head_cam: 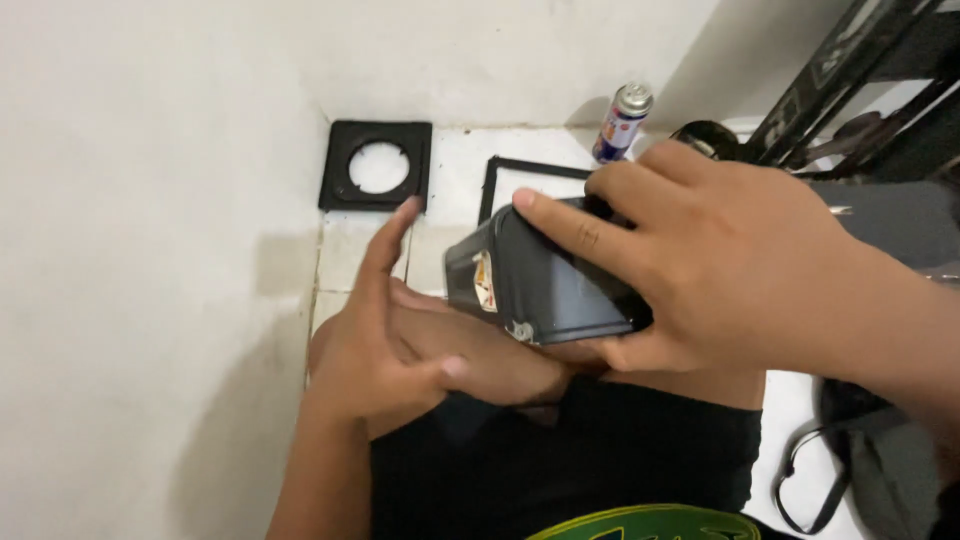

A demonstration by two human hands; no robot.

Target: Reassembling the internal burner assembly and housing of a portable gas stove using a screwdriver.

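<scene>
Right hand [735, 265] clamped over dark grey box [545, 285], tilted at frame centre, prob. to show its end face. Left hand [385, 340] open, fingers spread, empty, at 9 o'clock of box, steadying. Spray can [622, 122] at 12, black square frame [377, 165] at 11, on floor.

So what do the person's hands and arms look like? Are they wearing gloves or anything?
No gloves. Both the left hand and the right hand are bare, with no rings, watch or bracelet showing. The forearms are bare too, with no sleeves reaching them in this view. The fingers have short, plain nails without polish. Lower down, the person wears black clothing with a green and yellow print.
</scene>
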